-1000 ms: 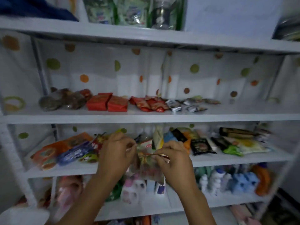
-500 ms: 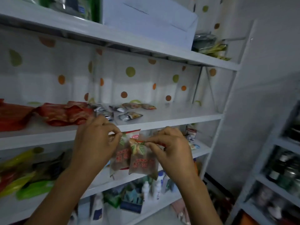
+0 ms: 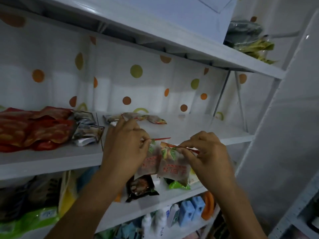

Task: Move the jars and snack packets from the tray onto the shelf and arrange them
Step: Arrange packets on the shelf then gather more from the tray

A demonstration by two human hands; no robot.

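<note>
Two clear snack packets with red print hang in front of the middle shelf [image 3: 51,157]. My left hand [image 3: 126,145] pinches the top seal of the left packet [image 3: 149,163]. Beside it, my right hand [image 3: 207,152] pinches the top of the right packet [image 3: 174,167]. The two packets touch side by side at the shelf's front edge. Behind my left hand, similar clear packets [image 3: 148,118] lie flat on that shelf. No tray and no jars are in view.
Red packets [image 3: 32,128] and silver sachets [image 3: 87,131] fill the shelf's left part; its right part [image 3: 207,128] is bare. The lower shelf holds a dark packet [image 3: 139,187] and green bags [image 3: 29,219]. Bottles [image 3: 186,213] stand below. A white box [image 3: 172,12] sits on top.
My view has swung right and closer to the middle shelf. Both hands have risen with the packets from the lower shelf's level to the middle shelf's front edge.
</note>
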